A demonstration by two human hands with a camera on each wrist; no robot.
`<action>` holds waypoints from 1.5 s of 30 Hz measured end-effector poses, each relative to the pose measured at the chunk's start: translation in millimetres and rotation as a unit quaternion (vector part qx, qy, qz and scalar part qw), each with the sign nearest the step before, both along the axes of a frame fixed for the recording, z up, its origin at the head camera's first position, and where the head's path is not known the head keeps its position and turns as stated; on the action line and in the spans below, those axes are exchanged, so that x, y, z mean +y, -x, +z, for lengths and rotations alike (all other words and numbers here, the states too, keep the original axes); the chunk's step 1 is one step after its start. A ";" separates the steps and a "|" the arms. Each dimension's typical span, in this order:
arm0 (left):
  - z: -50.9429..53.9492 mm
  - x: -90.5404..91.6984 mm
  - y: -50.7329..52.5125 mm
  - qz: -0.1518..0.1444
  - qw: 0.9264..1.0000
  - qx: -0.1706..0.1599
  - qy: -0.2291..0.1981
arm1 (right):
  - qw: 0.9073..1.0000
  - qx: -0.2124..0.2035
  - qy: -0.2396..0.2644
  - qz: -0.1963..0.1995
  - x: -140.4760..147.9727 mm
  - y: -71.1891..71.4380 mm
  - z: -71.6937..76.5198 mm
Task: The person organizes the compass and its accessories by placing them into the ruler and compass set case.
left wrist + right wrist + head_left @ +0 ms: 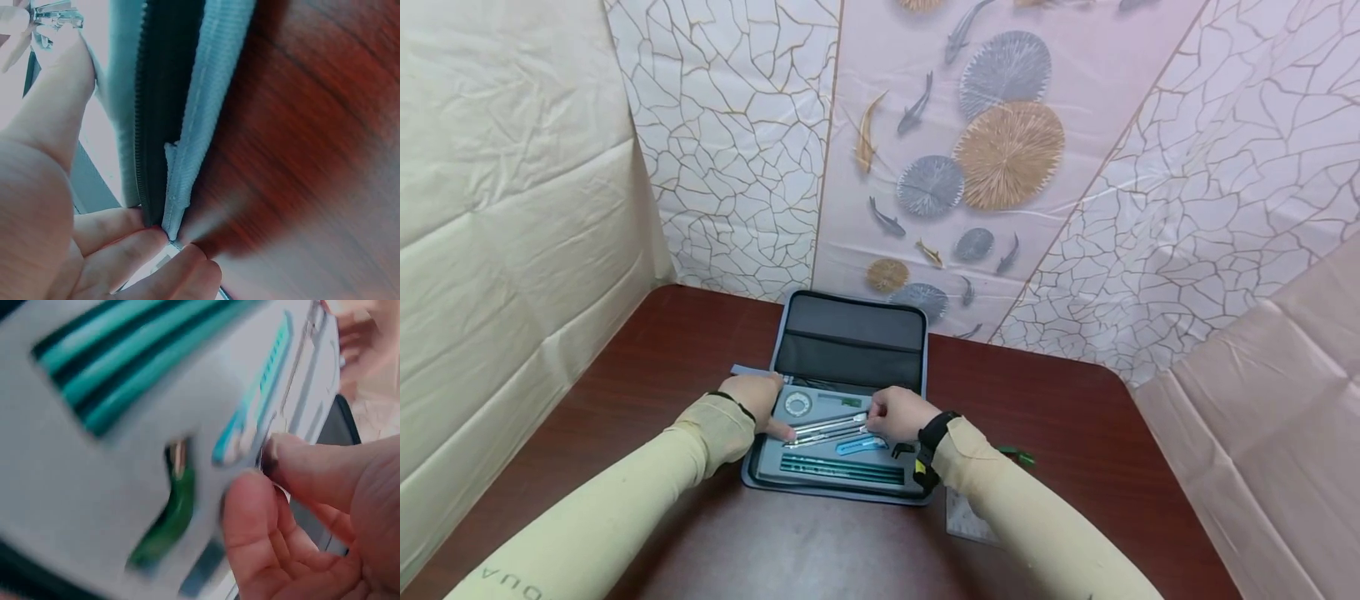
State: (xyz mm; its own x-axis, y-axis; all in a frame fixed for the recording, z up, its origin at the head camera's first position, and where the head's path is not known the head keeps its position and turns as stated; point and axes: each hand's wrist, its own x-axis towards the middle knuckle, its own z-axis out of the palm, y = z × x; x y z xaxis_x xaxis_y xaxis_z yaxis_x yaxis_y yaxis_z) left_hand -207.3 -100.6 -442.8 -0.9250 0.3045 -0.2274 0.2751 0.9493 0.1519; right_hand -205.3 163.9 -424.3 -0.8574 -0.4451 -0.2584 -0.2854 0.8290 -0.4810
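Note:
A grey-blue zip case (852, 310) lies unfolded on the table, its grey tray (771, 458) holding several slim tools. My left hand (756, 404) grips the case's left side, its thumb reaching onto the silver tools; in the left wrist view its fingers (128, 247) bend against the zip edge (140, 106). Over the tray's right part, my right hand (901, 415) pinches the end of a slim silver metal tool (833, 427), partly hidden by the fingertips. Beside it lie a light-blue utility knife (859, 446) and a short green-handled piece (178, 503).
Green pencils (842, 469) lie in the tray's front slot, a round white piece (797, 404) near its back left. Right of the case, partly behind my right forearm, are a pale flat object (966, 517) and a green item (1018, 455). Patterned cloth walls (741, 150) enclose the table.

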 end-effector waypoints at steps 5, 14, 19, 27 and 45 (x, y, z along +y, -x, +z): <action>5.0 -0.9 -4.2 0.001 1.000 -0.005 -0.001 | 1.000 -0.013 0.016 -0.002 11.3 5.0 -3.3; 6.7 0.8 -5.0 -0.002 1.000 -0.005 0.000 | 0.997 -0.016 -0.003 -0.074 7.6 9.9 -16.2; 6.0 1.5 -3.6 -0.007 1.000 -0.002 -0.001 | 0.995 0.000 -0.020 -0.099 4.4 9.5 -18.1; 0.3 -1.8 -1.7 -0.002 1.000 -0.001 -0.011 | 0.998 -0.001 0.030 -0.049 18.6 8.8 -22.3; -1.7 -7.3 2.5 -0.005 1.000 -0.009 -0.027 | 0.985 0.046 -0.021 -0.164 121.6 25.2 -13.8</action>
